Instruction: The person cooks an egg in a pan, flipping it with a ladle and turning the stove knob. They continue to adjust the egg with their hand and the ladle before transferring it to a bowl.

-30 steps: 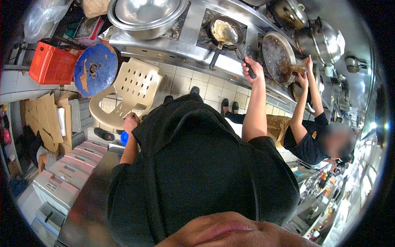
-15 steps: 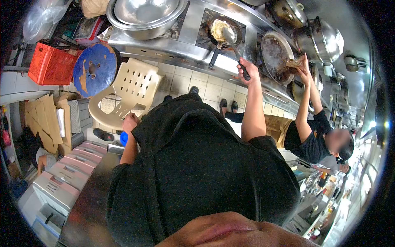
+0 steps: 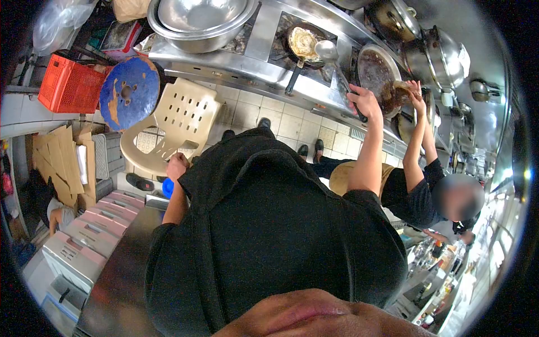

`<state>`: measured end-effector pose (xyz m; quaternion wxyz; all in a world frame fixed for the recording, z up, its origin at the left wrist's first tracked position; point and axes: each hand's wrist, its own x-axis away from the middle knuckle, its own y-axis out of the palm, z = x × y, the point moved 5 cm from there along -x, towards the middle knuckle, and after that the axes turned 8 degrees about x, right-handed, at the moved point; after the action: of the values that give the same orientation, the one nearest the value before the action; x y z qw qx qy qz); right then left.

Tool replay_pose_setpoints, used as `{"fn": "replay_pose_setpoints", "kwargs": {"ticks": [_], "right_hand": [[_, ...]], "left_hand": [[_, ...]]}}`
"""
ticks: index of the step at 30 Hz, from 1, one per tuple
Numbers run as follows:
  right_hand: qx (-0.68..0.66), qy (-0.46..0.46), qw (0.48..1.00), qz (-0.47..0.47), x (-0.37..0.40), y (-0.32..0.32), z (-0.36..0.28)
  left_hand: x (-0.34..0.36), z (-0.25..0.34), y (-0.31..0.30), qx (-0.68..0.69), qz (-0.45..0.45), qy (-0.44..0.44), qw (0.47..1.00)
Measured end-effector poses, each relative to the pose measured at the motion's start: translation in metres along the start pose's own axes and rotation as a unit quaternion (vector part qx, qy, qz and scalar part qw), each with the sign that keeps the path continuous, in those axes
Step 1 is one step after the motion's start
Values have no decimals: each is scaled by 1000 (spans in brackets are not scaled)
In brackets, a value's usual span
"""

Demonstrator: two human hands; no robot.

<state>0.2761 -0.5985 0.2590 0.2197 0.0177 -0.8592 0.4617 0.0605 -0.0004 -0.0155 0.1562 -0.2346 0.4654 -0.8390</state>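
Observation:
My right hand [image 3: 366, 102] is wrapped round the black handle of a steel ladle [image 3: 326, 51]. The ladle's round bowl hangs over the right rim of a small frying pan [image 3: 292, 80] on a stove burner. A pale yellow, egg-like round [image 3: 304, 42] lies in that pan. Down by my left side, my left hand [image 3: 177, 167] is curled closed beside a beige plastic chair [image 3: 178, 115]. Whatever it may hold is hidden.
Right of the pan, a wide round pan [image 3: 377, 70] holds dark liquid. A co-worker's hands [image 3: 414, 96] hold a brown object over its edge. Large steel bowls [image 3: 199, 36] stand on the stove's left. A blue round stool top [image 3: 130, 92] and red crate [image 3: 70, 84] are beyond the chair.
My right hand has moved right with the ladle, whose bowl has gone from over the egg-like round to the pan's rim. The co-worker has shifted slightly. My left hand stays put.

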Motion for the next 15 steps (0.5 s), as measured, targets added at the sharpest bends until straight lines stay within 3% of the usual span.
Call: {"fn": "replay_pose_setpoints", "kwargs": {"ticks": [8, 15], "right_hand": [[101, -15, 990, -97, -21, -20, -5], [137, 29, 982, -125, -37, -35, -15]], "left_hand": [[-3, -4, 1, -9, -43, -15, 999], [-1, -5, 3, -17, -6, 27, 999]]}}
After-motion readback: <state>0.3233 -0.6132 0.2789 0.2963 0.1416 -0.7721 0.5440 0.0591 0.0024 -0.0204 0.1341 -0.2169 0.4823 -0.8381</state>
